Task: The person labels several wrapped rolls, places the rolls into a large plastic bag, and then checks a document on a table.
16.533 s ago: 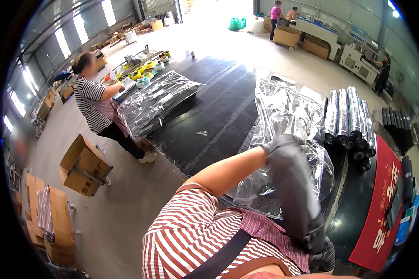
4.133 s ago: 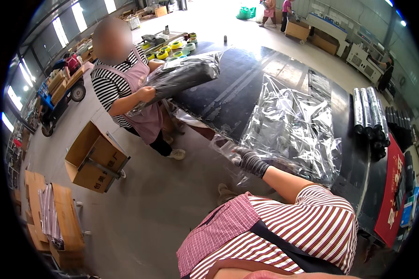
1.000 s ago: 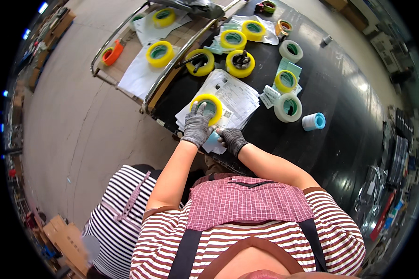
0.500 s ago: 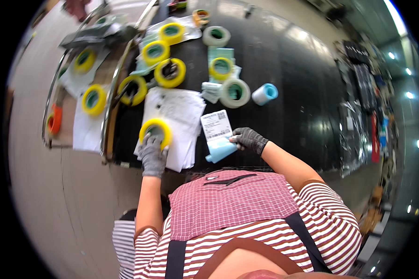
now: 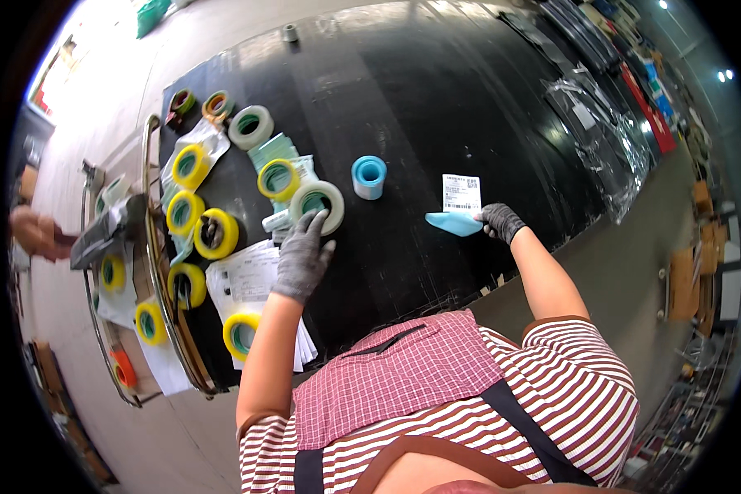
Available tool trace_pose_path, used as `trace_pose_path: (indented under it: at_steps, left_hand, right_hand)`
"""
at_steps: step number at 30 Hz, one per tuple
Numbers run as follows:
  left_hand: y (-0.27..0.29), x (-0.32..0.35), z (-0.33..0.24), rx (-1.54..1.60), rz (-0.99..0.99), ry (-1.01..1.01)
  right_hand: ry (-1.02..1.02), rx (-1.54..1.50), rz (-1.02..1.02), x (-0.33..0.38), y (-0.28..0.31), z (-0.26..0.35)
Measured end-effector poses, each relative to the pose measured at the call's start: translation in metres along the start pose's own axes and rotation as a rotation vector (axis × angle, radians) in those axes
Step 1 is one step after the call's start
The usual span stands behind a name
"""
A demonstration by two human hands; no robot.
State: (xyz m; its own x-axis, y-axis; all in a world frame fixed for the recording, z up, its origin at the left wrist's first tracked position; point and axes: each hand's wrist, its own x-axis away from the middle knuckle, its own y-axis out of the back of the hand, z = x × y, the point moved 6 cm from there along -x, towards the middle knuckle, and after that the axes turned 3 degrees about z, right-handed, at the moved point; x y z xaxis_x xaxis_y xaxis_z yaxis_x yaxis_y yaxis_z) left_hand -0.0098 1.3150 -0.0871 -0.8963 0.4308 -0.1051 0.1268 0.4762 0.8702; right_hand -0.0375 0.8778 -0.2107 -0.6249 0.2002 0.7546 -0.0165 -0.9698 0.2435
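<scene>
My right hand (image 5: 500, 222), in a grey glove, pinches the lower edge of a white printed label (image 5: 461, 193) with a curled light-blue backing (image 5: 454, 222), held over the black table. My left hand (image 5: 305, 262), gloved too, reaches forward with its fingers stretched out and thumb apart. Its fingertips overlap the near rim of a whitish roll of tape (image 5: 331, 192); whether they touch it I cannot tell. Beside that lies a yellow-edged tape roll (image 5: 278, 180). Below my left forearm is another yellow tape roll (image 5: 230, 336) on a stack of printed papers (image 5: 243, 276).
A blue-and-white roll (image 5: 369, 178) stands on the black table (image 5: 420, 107). Several more tape rolls sit along its left side. A metal-railed cart (image 5: 151, 247) adjoins that edge, where another person's hand (image 5: 39, 234) is beside a dark grey bag (image 5: 107, 235). Clear plastic film (image 5: 605, 148) lies far right.
My left hand has left the yellow tape roll on the papers and moved forward and right to the whitish roll. My right hand has carried the label rightward. The view has turned.
</scene>
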Motion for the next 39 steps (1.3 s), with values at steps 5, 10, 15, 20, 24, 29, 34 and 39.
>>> trace_pose_path:
  at_steps: [5, 10, 15, 20, 24, 29, 34, 39]
  left_hand:
    - [-0.054, -0.1, -0.044, -0.129, 0.282, 0.037]
    - [-0.089, -0.137, -0.029, -0.186, 0.184, 0.113]
    - [-0.109, -0.15, -0.053, 0.302, 0.166, 0.185]
    - [-0.14, -0.173, -0.123, 0.493, 0.115, -0.045]
    - [-0.153, -0.19, -0.189, 0.045, 0.241, -0.313]
    - [-0.151, -0.167, -0.196, -0.171, 0.147, -0.496]
    - [-0.078, -0.088, -0.145, 0.154, 0.107, -0.277]
    - [-0.02, 0.053, -0.006, 0.1, -0.053, 0.183]
  right_hand:
    - [0.078, 0.168, 0.049, -0.019, 0.031, -0.004]
    - [0.103, 0.268, 0.046, -0.035, 0.044, -0.011]
    - [0.079, 0.291, 0.091, -0.04, 0.047, -0.017]
    - [0.131, 0.32, 0.075, -0.026, 0.045, -0.005]
    - [0.084, 0.27, 0.077, -0.031, 0.05, -0.01]
    - [0.228, 0.397, 0.017, -0.024, 0.041, 0.009]
    - [0.291, 0.165, -0.065, 0.001, 0.055, 0.0]
    - [0.593, 0.662, -0.629, 0.006, 0.097, 0.014]
